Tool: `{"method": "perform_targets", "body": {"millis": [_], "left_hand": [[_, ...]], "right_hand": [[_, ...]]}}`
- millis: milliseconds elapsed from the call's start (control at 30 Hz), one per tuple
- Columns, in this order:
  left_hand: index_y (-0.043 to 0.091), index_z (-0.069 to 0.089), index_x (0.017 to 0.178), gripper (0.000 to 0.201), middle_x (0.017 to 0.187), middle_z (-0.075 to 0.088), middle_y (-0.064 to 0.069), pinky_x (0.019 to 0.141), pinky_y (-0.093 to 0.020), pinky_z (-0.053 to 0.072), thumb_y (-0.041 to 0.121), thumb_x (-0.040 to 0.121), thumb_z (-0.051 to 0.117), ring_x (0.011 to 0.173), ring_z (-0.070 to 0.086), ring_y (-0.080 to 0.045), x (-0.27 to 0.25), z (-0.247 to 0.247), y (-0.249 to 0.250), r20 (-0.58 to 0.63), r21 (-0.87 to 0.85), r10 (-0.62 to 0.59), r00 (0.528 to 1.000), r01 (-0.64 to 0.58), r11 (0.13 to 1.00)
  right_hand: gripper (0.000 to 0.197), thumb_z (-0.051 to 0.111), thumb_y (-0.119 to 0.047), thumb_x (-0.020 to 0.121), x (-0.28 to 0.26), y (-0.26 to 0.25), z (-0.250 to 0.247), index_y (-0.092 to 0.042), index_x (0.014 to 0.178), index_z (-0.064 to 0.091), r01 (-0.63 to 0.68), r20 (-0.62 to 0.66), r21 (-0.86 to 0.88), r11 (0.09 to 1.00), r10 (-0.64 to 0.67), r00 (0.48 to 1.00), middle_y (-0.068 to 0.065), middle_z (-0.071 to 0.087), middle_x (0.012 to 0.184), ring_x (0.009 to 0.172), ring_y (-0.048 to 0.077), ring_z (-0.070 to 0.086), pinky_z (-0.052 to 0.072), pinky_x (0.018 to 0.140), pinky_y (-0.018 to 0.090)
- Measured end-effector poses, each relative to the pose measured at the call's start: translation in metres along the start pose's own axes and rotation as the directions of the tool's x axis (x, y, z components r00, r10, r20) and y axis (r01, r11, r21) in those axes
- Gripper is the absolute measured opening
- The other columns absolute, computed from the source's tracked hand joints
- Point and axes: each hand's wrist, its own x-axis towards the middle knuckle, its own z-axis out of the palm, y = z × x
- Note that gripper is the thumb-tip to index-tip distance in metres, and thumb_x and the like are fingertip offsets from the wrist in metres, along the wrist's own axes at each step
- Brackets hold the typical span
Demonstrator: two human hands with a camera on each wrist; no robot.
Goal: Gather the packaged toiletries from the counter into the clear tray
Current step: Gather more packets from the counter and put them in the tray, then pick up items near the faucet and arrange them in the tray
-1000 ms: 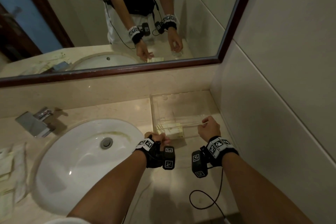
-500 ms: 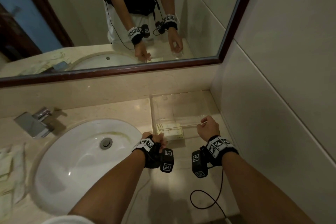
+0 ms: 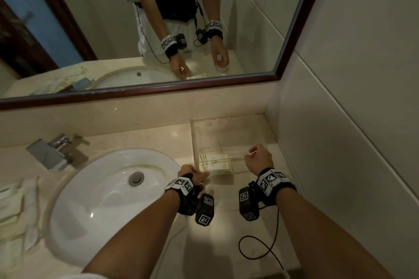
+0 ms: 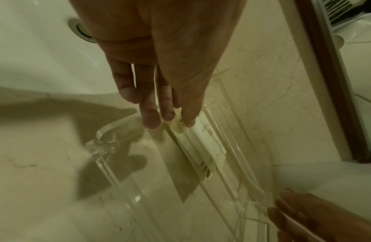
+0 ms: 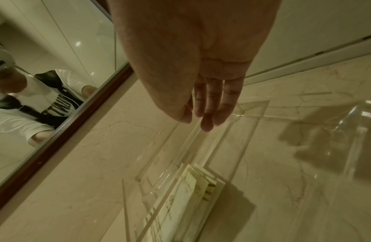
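The clear tray (image 3: pixel 235 136) stands at the counter's back right corner, against the side wall. A small stack of cream packets (image 3: pixel 215 163) leans on edge in its front left corner. My left hand (image 3: pixel 192 173) reaches over the tray's near wall (image 4: pixel 122 188); its straight fingers (image 4: pixel 151 119) touch the near end of the packets (image 4: pixel 207 142) without gripping them. My right hand (image 3: pixel 257 157) pinches the top edge of the tray's front right wall between thumb and fingers (image 5: pixel 207 121). The rest of the tray (image 5: pixel 248 131) beyond the packets (image 5: pixel 186 201) holds nothing.
A white sink (image 3: pixel 108 199) with a chrome faucet (image 3: pixel 48 154) fills the counter's left half. More loose packets (image 3: pixel 11 210) lie at the far left edge. The mirror runs above, the tiled wall is close on the right, and a black cable (image 3: pixel 260 247) hangs near my right forearm.
My left hand has drawn back a little toward me, while the packets stay in the tray's corner. The right hand keeps its hold on the rim.
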Motion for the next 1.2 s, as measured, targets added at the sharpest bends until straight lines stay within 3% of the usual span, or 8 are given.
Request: {"method": "perform_targets", "body": {"millis": [133,233,400,633,733,867,967,1200], "left_hand": [[0.014,0.06,0.083,0.04,0.082,0.075,-0.008,0.062,-0.025,0.056,0.038,0.063,0.085,0.069,0.072,-0.022,0.005,-0.007,-0.005,-0.043,0.044,0.026,0.999,-0.024,0.999],[0.016,0.055,0.074,0.033,0.069,0.07,-0.007,0.051,-0.023,0.051,0.031,0.066,0.084,0.056,0.066,-0.02,0.005,-0.016,-0.006,-0.046,0.022,0.05,0.998,-0.049,0.999],[0.014,0.055,0.072,0.028,0.069,0.066,-0.006,0.041,-0.02,0.044,0.026,0.072,0.081,0.054,0.064,-0.018,0.001,-0.042,-0.013,-0.053,0.012,0.107,0.993,-0.107,0.994],[0.013,0.057,0.084,0.028,0.073,0.065,-0.005,0.049,-0.022,0.047,0.028,0.073,0.078,0.058,0.062,-0.018,-0.01,-0.102,-0.031,-0.118,-0.017,0.188,0.975,-0.191,0.981],[0.012,0.059,0.089,0.031,0.079,0.067,-0.009,0.053,-0.024,0.049,0.028,0.071,0.079,0.062,0.063,-0.022,-0.013,-0.136,-0.044,-0.163,-0.035,0.198,0.966,-0.206,0.978],[0.012,0.058,0.082,0.026,0.076,0.064,-0.008,0.051,-0.023,0.048,0.026,0.073,0.078,0.056,0.06,-0.019,-0.021,-0.185,-0.064,-0.231,-0.086,0.175,0.957,-0.199,0.976],[0.016,0.059,0.082,0.026,0.083,0.066,-0.01,0.053,-0.023,0.047,0.027,0.07,0.079,0.064,0.063,-0.023,-0.028,-0.221,-0.086,-0.279,-0.124,0.159,0.947,-0.2,0.972],[0.015,0.058,0.091,0.03,0.076,0.064,-0.007,0.052,-0.024,0.046,0.027,0.072,0.079,0.061,0.061,-0.02,-0.046,-0.299,-0.147,-0.375,-0.217,0.072,0.924,-0.163,0.962]], "right_hand": [[0.019,0.058,-0.012,0.085,-0.005,-0.01,0.002,-0.009,0.103,0.056,0.03,0.003,-0.008,1.0,-0.03,1.0,0.011,0.066,0.098,0.086,0.024,0.055,0.043,0.074,0.027],[0.019,0.059,-0.011,0.084,-0.009,-0.019,0.005,-0.008,0.103,0.057,0.055,0.002,0.002,0.999,-0.055,0.999,0.009,0.064,0.092,0.09,0.028,0.061,0.042,0.072,0.026],[0.021,0.061,-0.013,0.085,-0.02,-0.041,0.015,-0.009,0.105,0.057,0.107,0.047,-0.018,0.994,-0.106,0.993,0.008,0.062,0.095,0.084,0.023,0.056,0.041,0.071,0.026],[0.026,0.062,-0.017,0.085,-0.042,-0.086,0.041,-0.008,0.108,0.056,0.238,0.176,-0.059,0.969,-0.225,0.958,0.01,0.061,0.099,0.095,0.027,0.06,0.051,0.084,0.036],[0.027,0.064,-0.019,0.085,-0.057,-0.11,0.059,-0.009,0.108,0.055,0.296,0.221,-0.073,0.952,-0.274,0.936,0.007,0.059,0.097,0.094,0.027,0.06,0.053,0.084,0.038],[0.026,0.063,-0.019,0.086,-0.081,-0.14,0.089,-0.008,0.108,0.056,0.373,0.283,-0.095,0.923,-0.335,0.899,0.006,0.057,0.094,0.088,0.023,0.056,0.048,0.079,0.032],[0.023,0.061,-0.017,0.084,-0.099,-0.162,0.114,-0.009,0.106,0.056,0.428,0.332,-0.119,0.896,-0.37,0.868,0.006,0.058,0.092,0.083,0.022,0.054,0.044,0.073,0.028],[0.028,0.058,-0.018,0.083,-0.144,-0.215,0.179,-0.011,0.109,0.05,0.527,0.466,-0.158,0.835,-0.407,0.785,0.008,0.058,0.091,0.083,0.025,0.055,0.049,0.074,0.037]]}}
